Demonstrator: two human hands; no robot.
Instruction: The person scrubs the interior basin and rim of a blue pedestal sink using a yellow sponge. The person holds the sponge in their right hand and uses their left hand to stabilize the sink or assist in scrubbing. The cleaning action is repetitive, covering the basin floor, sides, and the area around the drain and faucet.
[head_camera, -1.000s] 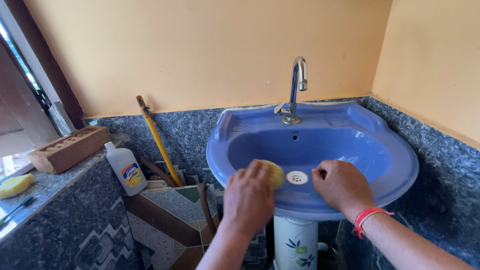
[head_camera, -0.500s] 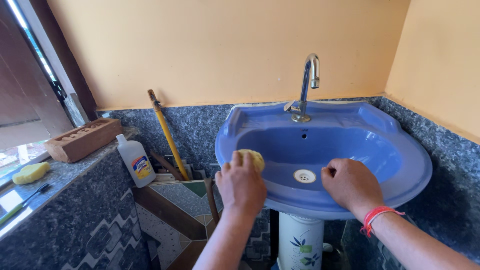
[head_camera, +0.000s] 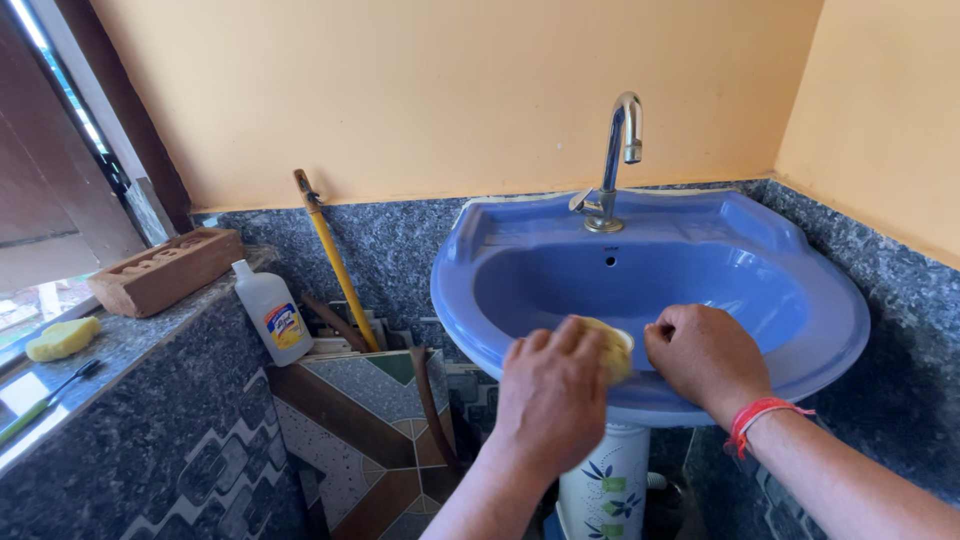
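Left hand (head_camera: 550, 395) grips the round yellow sponge (head_camera: 607, 348) against the blue ceramic basin's (head_camera: 800, 300) near wall; curled right hand (head_camera: 705, 360) rests beside it, open bowl beyond.

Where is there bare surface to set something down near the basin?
Free: the ledge between brick and yellow sponge; the basin's right rim. Crowded: the basin front, with left hand, held sponge and right hand.

Head camera looks down and forward from close above the blue basin (head_camera: 800, 345); corner walls behind.
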